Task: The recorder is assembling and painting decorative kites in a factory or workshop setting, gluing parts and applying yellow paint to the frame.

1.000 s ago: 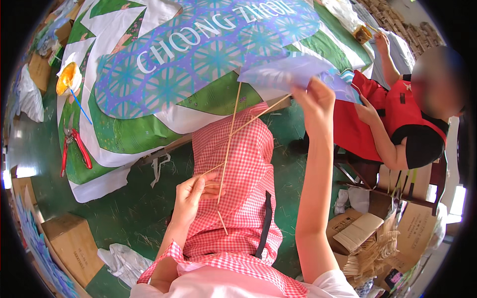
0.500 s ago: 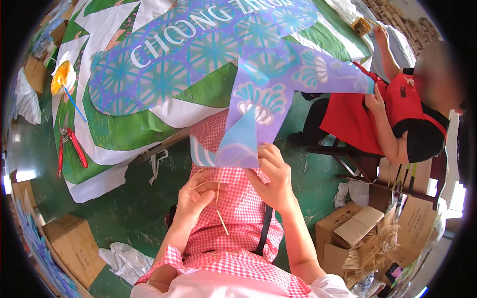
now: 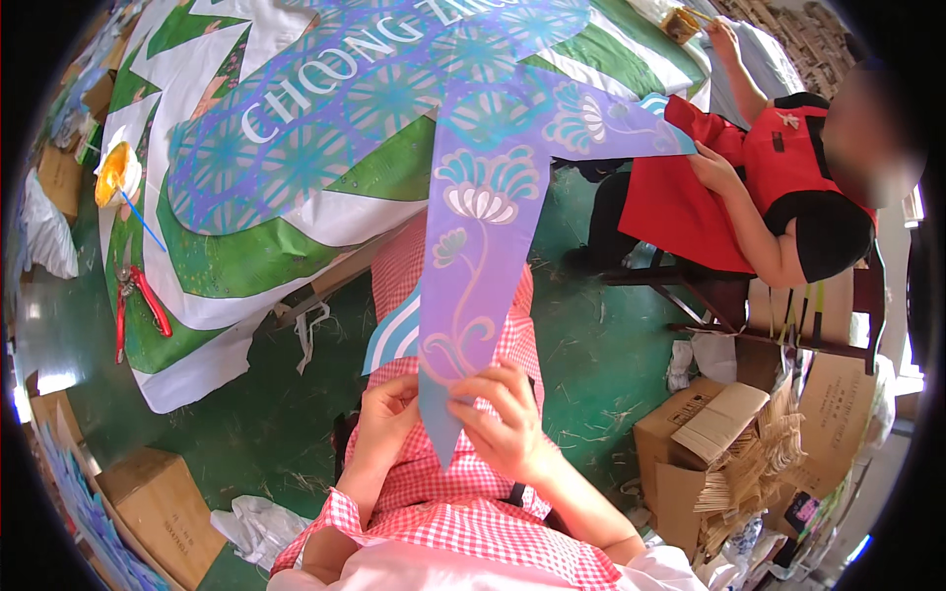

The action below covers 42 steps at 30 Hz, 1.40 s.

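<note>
A long purple strip of printed fabric (image 3: 473, 286) with teal and white flowers hangs down over my lap from a large patterned panel (image 3: 394, 98) on the table. Its end narrows to a grey-blue point. My right hand (image 3: 498, 419) pinches the strip's right edge just above that point. At the left edge my left hand (image 3: 387, 414) is closed, fingertips partly behind the fabric; what they grip is hidden. Just above it, a teal-and-white striped flap (image 3: 394, 330) sticks out from the strip. No thin bamboo-coloured stick shows now.
A co-worker in a red apron (image 3: 680, 212) sits at the right, one hand on another purple strip. Red-handled shears (image 3: 138, 295) and a bowl of orange paste (image 3: 118, 172) with a blue stick lie on the table's left. Cardboard boxes (image 3: 158, 507) stand on the floor.
The strip's end, folded up before, now lies unfolded and pulled down toward me. My right hand has moved down with it. The thin stick at my left hand has gone from view.
</note>
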Each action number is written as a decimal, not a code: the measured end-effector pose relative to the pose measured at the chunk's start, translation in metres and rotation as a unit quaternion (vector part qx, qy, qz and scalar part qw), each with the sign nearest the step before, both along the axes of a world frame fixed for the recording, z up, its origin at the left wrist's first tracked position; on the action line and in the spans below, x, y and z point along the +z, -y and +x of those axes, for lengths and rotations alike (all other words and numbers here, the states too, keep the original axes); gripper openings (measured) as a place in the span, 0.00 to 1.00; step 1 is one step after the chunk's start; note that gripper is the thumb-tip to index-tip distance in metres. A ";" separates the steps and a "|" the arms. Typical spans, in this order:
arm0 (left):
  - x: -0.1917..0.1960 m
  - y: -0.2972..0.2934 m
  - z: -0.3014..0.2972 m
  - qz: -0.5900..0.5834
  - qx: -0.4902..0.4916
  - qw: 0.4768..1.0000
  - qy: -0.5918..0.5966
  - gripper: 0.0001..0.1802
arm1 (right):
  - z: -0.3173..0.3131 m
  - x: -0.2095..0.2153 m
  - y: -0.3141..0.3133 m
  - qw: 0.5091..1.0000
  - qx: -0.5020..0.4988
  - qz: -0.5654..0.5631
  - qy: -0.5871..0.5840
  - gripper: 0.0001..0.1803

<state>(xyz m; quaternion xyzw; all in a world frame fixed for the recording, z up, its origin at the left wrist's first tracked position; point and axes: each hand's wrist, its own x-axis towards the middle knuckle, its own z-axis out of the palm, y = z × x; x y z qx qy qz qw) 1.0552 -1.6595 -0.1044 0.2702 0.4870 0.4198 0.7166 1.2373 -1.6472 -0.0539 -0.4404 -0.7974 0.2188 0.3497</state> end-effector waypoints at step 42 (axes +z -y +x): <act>0.012 0.037 -0.004 0.082 -0.026 0.991 -0.106 0.06 | -0.021 -0.024 0.066 0.718 -0.133 -0.501 -0.465 0.09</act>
